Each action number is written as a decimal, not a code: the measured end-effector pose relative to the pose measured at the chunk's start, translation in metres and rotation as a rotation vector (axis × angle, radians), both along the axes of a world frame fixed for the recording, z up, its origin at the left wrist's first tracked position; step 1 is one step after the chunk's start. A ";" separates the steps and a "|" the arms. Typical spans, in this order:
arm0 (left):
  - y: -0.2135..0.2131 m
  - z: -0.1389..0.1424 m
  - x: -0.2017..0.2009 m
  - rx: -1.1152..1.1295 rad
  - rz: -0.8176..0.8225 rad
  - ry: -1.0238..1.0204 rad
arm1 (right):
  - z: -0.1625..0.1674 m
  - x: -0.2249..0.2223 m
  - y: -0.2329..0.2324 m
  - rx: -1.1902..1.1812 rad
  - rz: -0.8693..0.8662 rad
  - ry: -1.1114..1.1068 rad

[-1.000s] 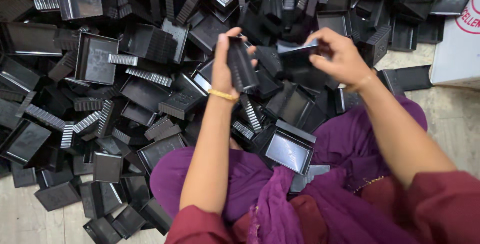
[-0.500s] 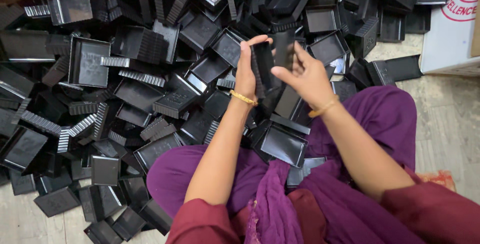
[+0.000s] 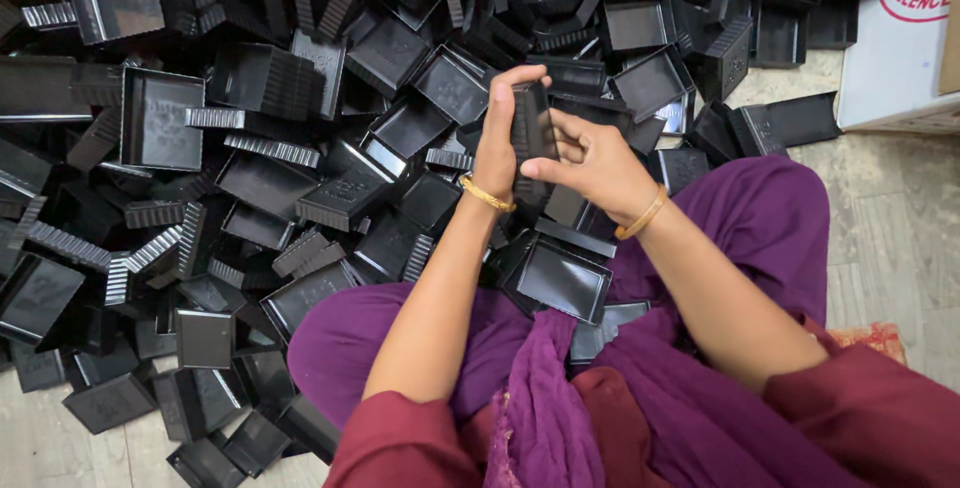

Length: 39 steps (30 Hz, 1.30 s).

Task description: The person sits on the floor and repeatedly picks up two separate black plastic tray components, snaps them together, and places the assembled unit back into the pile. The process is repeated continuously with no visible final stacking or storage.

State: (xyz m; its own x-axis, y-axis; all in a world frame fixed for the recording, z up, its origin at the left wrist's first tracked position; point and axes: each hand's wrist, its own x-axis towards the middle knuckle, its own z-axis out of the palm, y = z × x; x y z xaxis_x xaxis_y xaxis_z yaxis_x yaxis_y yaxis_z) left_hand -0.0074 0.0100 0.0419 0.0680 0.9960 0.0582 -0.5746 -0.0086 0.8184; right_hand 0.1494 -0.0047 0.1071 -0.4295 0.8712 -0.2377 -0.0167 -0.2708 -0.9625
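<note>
I see left hand [image 3: 497, 143] and right hand [image 3: 590, 160] meeting above lap, both gripping one black plastic piece [image 3: 531, 136] held upright between them — fingers curled round its edges. Black tray [image 3: 562, 278] rests on purple skirt [image 3: 760, 218] just below. Heap of black trays [image 3: 270, 128] covers floor [image 3: 880, 218] ahead; white box [image 3: 900, 38] at far right corner.

A dense heap of black plastic trays [image 3: 300, 138] blocked the floor [image 3: 890, 238] ahead and left. Bare floor lay open at the right edge, below a white box [image 3: 900, 48]. One tray [image 3: 565, 278] crowded the lap.
</note>
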 end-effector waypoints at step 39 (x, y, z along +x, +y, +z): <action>0.029 -0.057 -0.066 -0.395 0.374 1.413 | -0.088 0.046 0.119 0.738 0.048 -1.072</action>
State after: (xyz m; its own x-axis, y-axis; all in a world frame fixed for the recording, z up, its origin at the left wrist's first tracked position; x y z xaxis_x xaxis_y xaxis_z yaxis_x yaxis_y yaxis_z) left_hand -0.0733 0.0392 -0.0147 -0.4150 0.9039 -0.1035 0.6476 0.3734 0.6642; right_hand 0.1951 0.1148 0.0193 -0.3593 0.9321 0.0457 0.8433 0.3452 -0.4119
